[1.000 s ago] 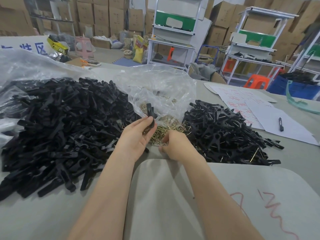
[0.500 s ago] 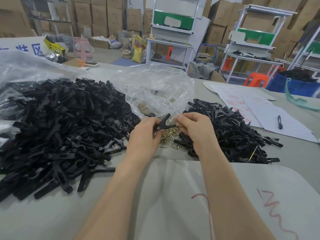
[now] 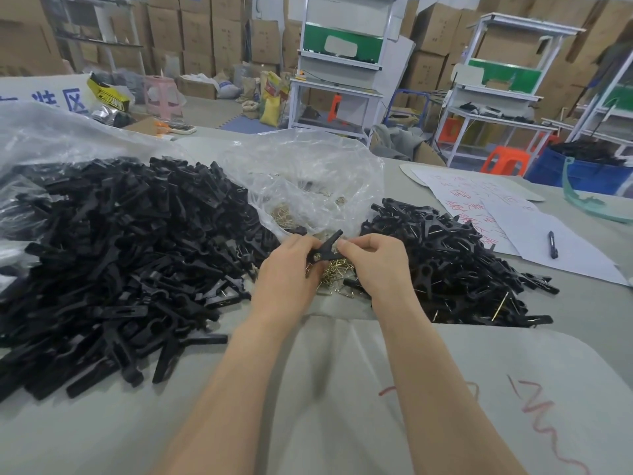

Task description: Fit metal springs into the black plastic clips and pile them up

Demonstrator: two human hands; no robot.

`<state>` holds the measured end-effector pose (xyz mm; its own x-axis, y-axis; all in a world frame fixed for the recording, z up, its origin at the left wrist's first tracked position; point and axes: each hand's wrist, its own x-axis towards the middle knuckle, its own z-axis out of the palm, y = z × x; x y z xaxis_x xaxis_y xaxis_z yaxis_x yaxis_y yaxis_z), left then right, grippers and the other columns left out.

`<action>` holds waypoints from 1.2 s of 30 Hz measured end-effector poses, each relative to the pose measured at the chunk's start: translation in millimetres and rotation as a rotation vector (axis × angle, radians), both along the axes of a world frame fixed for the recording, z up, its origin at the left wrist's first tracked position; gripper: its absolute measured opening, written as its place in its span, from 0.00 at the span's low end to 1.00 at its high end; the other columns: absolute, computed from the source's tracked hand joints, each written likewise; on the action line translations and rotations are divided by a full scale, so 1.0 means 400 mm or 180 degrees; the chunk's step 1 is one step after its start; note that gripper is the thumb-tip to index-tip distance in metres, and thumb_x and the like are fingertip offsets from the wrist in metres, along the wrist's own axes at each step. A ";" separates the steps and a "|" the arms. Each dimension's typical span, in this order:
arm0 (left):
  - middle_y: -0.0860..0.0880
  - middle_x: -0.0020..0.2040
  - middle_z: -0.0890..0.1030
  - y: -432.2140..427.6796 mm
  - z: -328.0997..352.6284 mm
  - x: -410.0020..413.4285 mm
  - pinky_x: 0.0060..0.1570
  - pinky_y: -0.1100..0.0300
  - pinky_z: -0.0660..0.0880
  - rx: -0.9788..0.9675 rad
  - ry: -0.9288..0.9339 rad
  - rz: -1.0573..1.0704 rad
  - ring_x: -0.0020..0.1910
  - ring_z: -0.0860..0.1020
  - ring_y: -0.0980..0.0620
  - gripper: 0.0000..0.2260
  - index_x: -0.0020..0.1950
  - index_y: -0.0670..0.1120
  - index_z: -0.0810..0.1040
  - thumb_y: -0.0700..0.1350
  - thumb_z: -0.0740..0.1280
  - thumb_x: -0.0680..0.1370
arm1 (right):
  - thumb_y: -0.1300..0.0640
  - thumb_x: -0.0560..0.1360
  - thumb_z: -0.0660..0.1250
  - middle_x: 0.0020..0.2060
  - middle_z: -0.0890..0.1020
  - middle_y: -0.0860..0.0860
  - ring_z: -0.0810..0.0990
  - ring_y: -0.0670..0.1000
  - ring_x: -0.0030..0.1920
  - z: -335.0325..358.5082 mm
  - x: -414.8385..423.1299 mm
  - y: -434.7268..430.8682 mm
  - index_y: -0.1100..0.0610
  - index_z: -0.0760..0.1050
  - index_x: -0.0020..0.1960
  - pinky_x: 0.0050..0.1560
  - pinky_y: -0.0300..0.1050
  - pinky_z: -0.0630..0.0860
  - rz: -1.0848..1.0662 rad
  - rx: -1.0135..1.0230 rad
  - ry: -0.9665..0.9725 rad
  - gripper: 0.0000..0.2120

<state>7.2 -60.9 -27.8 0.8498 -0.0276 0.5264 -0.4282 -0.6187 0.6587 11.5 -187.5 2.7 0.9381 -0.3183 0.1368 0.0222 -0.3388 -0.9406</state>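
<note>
Black plastic clip (image 3: 327, 250): held between both hands, just above the loose springs.
Left hand (image 3: 287, 269): fingers curled round the clip's near end.
Right hand (image 3: 373, 265): pinches its far end; whether it holds a spring, I cannot tell.
Metal springs (image 3: 334, 272): brassy heap spilling from the clear bag (image 3: 308, 180).
Done: the smaller right pile (image 3: 445, 262), with wire showing in several clips.
Left to do: the far larger left heap (image 3: 120, 252) looks springless, so most of the work likely remains.
</note>
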 end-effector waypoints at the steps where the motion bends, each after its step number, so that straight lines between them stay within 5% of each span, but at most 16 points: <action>1: 0.50 0.49 0.79 0.002 -0.001 0.001 0.52 0.49 0.75 -0.0036 0.0016 -0.0026 0.48 0.78 0.48 0.09 0.55 0.44 0.79 0.40 0.70 0.75 | 0.56 0.71 0.73 0.31 0.80 0.49 0.75 0.41 0.30 0.003 -0.001 -0.002 0.56 0.80 0.38 0.33 0.31 0.71 0.0090 0.0066 0.0055 0.05; 4: 0.50 0.48 0.81 0.007 0.002 0.000 0.53 0.52 0.76 -0.0366 0.0112 -0.0259 0.48 0.80 0.51 0.07 0.52 0.47 0.80 0.40 0.71 0.75 | 0.55 0.73 0.71 0.35 0.82 0.50 0.80 0.45 0.37 0.023 -0.004 -0.024 0.58 0.79 0.40 0.40 0.37 0.74 0.0693 0.0720 0.0449 0.07; 7: 0.55 0.45 0.81 0.006 0.012 -0.007 0.52 0.69 0.73 -0.0724 0.0313 -0.0627 0.47 0.79 0.58 0.09 0.47 0.57 0.79 0.43 0.73 0.73 | 0.49 0.71 0.72 0.37 0.83 0.52 0.81 0.48 0.36 0.037 -0.010 -0.059 0.56 0.79 0.38 0.40 0.40 0.77 0.1271 0.1568 0.0862 0.10; 10: 0.52 0.44 0.81 0.002 0.016 -0.009 0.51 0.67 0.71 -0.0833 0.0450 -0.0787 0.48 0.78 0.56 0.07 0.47 0.53 0.80 0.44 0.75 0.71 | 0.42 0.61 0.73 0.38 0.82 0.55 0.81 0.51 0.35 0.025 -0.017 -0.073 0.59 0.79 0.47 0.38 0.43 0.80 0.1693 0.1952 0.1373 0.24; 12: 0.51 0.44 0.81 -0.002 0.021 -0.012 0.52 0.65 0.71 -0.0716 0.0368 -0.0960 0.48 0.77 0.55 0.06 0.44 0.48 0.80 0.43 0.75 0.71 | 0.37 0.60 0.70 0.35 0.82 0.54 0.83 0.52 0.36 0.004 -0.019 -0.076 0.60 0.77 0.52 0.39 0.44 0.81 0.2002 0.1933 0.1663 0.31; 19: 0.51 0.50 0.77 0.001 0.018 -0.019 0.53 0.64 0.74 -0.0553 0.0448 -0.1226 0.51 0.76 0.56 0.08 0.44 0.40 0.80 0.41 0.76 0.70 | 0.33 0.67 0.61 0.32 0.82 0.56 0.81 0.49 0.29 -0.038 -0.016 -0.084 0.57 0.82 0.49 0.29 0.38 0.77 0.2582 0.1736 0.1800 0.29; 25: 0.49 0.42 0.77 -0.001 0.023 -0.019 0.54 0.51 0.72 -0.0262 0.0351 -0.1181 0.47 0.76 0.50 0.09 0.44 0.42 0.79 0.42 0.76 0.70 | 0.39 0.66 0.65 0.22 0.72 0.48 0.71 0.44 0.22 -0.057 -0.018 -0.072 0.54 0.82 0.38 0.21 0.33 0.65 0.2358 0.1923 0.1359 0.19; 32: 0.49 0.45 0.81 0.004 0.014 -0.014 0.56 0.51 0.74 -0.0388 0.0493 -0.1191 0.48 0.79 0.52 0.10 0.51 0.50 0.81 0.44 0.75 0.71 | 0.43 0.64 0.66 0.20 0.69 0.50 0.65 0.44 0.16 -0.067 -0.017 -0.057 0.58 0.72 0.42 0.17 0.33 0.61 0.2132 0.1956 0.1299 0.18; 36: 0.54 0.41 0.81 0.007 0.010 -0.010 0.56 0.55 0.75 -0.0607 0.0675 -0.1190 0.46 0.79 0.56 0.08 0.48 0.53 0.81 0.44 0.74 0.72 | 0.35 0.65 0.66 0.22 0.73 0.49 0.68 0.44 0.20 -0.073 -0.009 -0.056 0.57 0.78 0.44 0.19 0.33 0.64 0.2117 0.1848 0.1246 0.24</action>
<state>3.4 -58.1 -23.7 0.8893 -0.2720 0.3676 -0.4422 -0.3071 0.8427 7.9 -210.0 -26.6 0.8966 0.3752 -0.2352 -0.3092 0.1501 -0.9391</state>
